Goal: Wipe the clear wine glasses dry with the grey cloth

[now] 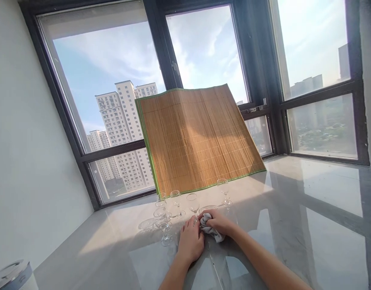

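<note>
Cloth (209, 228), pale and crumpled, bunched in the curled right hand (218, 221), just in front of a stemmed glass (192, 202) on the glossy window sill (113, 237). Left hand (191, 241): fingers bent, beside the cloth; its grip cannot be told. More glasses (175, 195) stand to either side.

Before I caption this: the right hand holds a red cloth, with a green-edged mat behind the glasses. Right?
Not quite: in the head view, the right hand holds a grey cloth, not red; the green-edged mat is behind the glasses.
</note>
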A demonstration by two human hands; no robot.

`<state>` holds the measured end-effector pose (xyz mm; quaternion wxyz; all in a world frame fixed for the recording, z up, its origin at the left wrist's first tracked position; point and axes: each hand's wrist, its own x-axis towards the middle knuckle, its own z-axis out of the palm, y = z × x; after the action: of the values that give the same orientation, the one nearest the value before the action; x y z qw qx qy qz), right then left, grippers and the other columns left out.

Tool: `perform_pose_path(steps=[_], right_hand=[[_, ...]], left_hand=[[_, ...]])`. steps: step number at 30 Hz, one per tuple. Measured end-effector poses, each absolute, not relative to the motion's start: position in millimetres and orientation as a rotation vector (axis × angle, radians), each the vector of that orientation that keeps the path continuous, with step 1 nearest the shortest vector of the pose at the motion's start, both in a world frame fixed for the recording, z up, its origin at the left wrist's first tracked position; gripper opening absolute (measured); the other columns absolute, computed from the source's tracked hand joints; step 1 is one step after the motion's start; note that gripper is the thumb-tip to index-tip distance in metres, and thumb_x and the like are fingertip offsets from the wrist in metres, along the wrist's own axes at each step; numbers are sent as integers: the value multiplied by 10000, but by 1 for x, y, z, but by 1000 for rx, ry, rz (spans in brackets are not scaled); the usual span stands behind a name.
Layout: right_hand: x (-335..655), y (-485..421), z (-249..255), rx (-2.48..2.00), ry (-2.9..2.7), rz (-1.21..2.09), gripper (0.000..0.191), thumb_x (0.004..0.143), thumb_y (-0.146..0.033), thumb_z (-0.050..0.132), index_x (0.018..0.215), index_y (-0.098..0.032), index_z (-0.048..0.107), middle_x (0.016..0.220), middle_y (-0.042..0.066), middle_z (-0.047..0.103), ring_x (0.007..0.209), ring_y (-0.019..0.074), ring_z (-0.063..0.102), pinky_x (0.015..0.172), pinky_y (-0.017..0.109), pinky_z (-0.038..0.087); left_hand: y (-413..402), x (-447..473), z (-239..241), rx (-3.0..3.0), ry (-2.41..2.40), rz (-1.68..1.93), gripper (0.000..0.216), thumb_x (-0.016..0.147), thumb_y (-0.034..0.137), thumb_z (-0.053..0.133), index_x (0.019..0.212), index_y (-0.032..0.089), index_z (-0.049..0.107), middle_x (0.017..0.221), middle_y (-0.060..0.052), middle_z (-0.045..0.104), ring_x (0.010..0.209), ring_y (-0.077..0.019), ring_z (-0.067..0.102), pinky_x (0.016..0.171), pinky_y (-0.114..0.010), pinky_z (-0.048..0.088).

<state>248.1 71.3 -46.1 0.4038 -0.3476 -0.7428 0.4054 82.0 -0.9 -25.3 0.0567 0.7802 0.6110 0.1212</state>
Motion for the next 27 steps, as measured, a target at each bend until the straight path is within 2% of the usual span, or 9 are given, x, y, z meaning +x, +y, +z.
perform_pose_path(steps=[5,10,12,15,20,23,27], right_hand=[[270,69,-44,-964,-1793,864,434,556,-118,476,910,-177,719,896,33,717,885,205,623,798,290,463],[313,67,-35,-1481,-1767,434,307,715,-168,534,964,-229,704,926,70,715,859,246,628,729,319,415],[325,66,-32,-1620,-1752,370,305,738,-179,534,985,-233,704,1031,98,710,886,265,634,703,327,396],[334,67,-32,-1700,-1744,361,411,746,-179,524,1119,-253,682,1275,105,635,964,268,641,704,324,402],[337,78,-37,-1664,-1747,393,518,745,-183,527,1238,-288,647,1474,80,493,1112,291,614,823,363,450],[340,84,-39,-1619,-1720,499,536,721,-154,535,1224,-288,664,1374,85,591,1132,307,607,889,406,448],[335,84,-42,-1559,-1727,608,570,694,-114,536,1222,-274,678,1170,86,704,1052,298,637,876,403,453]], left_hand=[[0,82,-30,2316,2043,357,578,906,325,376,1476,241,417,1547,-43,407,1421,-259,328,1183,-422,236],[5,76,-34,2152,2310,298,591,908,338,376,1472,166,406,1553,-125,381,1432,-303,305,1167,-469,231],[7,73,-34,2086,2367,252,617,913,369,372,1486,141,375,1572,-147,343,1451,-305,276,1168,-461,224],[6,70,-33,2034,2390,225,653,915,406,382,1503,125,334,1595,-182,273,1463,-329,249,1164,-460,217],[-12,80,-30,2036,2433,289,564,887,369,449,1420,184,454,1551,-172,326,1441,-368,252,1149,-520,203],[-24,91,-29,2100,2419,370,492,856,325,482,1327,191,521,1447,-161,423,1369,-344,338,1102,-507,284],[-33,99,-22,2251,2207,392,423,838,331,500,1243,229,563,1348,-117,482,1277,-299,409,1061,-430,332]])
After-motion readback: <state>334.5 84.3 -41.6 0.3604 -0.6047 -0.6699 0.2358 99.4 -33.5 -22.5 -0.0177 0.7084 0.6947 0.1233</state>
